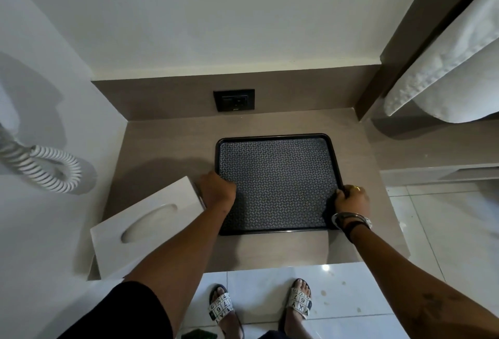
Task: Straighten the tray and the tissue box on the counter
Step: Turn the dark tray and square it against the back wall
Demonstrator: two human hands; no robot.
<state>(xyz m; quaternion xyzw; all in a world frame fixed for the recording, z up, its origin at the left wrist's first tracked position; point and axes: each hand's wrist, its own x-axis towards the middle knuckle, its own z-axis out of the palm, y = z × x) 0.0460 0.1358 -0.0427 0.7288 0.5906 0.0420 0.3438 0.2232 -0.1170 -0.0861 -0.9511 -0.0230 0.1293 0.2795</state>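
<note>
A black rectangular tray with a patterned mat inside lies flat on the beige counter, its edges roughly square to the back wall. My left hand grips the tray's left rim. My right hand, with a ring and bracelets at the wrist, grips the right rim. A white tissue box with an oval slot sits at the counter's left front, turned at an angle, its far corner touching my left hand.
A black wall socket is set in the backsplash behind the tray. A coiled white cord hangs on the left wall. White towels hang at the right. Below the counter edge are a tiled floor and my sandalled feet.
</note>
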